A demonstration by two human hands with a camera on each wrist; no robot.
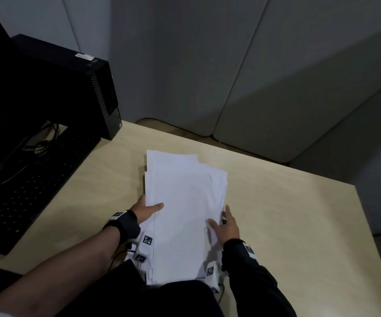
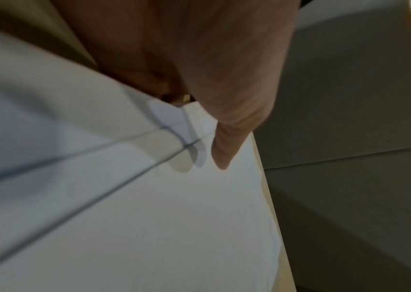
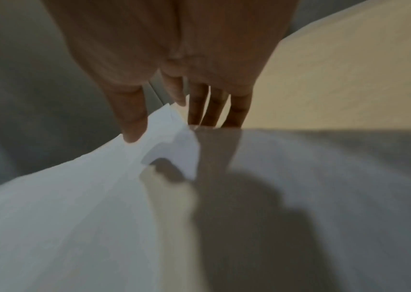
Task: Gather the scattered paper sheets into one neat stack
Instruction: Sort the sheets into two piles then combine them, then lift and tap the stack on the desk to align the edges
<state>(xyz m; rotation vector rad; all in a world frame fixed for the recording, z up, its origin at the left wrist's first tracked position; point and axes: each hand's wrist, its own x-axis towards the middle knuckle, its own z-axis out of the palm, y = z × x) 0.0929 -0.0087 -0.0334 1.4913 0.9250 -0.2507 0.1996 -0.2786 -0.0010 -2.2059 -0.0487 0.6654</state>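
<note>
Left hand [image 1: 147, 209] fingers hidden under the paper stack [image 1: 185, 213], only the thumb on top. Right hand [image 1: 227, 225] fingers partly hidden behind the stack edge. Near end of the stack covered by dark clothing. Both wrist views blurred. Keyboard [image 1: 25, 184] cut by the left edge. Impossible to count the sheets.

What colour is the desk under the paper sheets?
Light beige wood-tone; the desk shows best in the head view, around the white paper sheets.

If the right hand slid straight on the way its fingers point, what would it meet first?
Probably nothing soon: the right hand points along the paper stack's right edge over bare desk; the grey partition comes first, though depth is unclear.
</note>
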